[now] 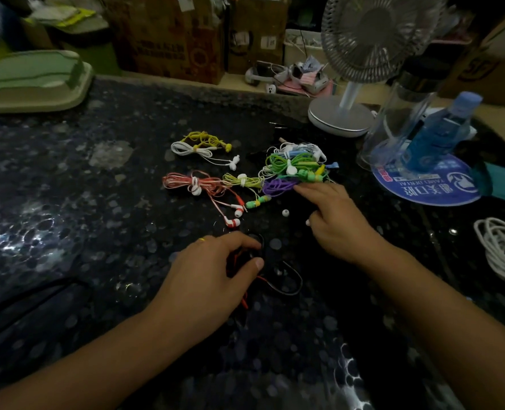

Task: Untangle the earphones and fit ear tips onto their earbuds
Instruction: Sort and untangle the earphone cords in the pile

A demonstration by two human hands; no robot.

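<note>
Left hand (212, 270) has its grip curled on the black earphones (277, 279) lying on the bench (67, 202). Right hand (334, 220) is just beyond, grip loosely spread, forefinger touching the purple bundle (277, 186). A loose ear tip (285, 213) sits just left of it (tiny, probably squishy and easy to flick away). Cords look thin and floppy, so I'd pinch near the buds. Farther out, the fan (340, 116) and bottle (440, 134) crowd the right.

Your desk (67, 202) shines like polished speckled stone; the earphone cables (292, 167) look like smooth glossy plastic, the bottle (440, 134) clear plastic, the boxes (168, 37) matt cardboard.
</note>
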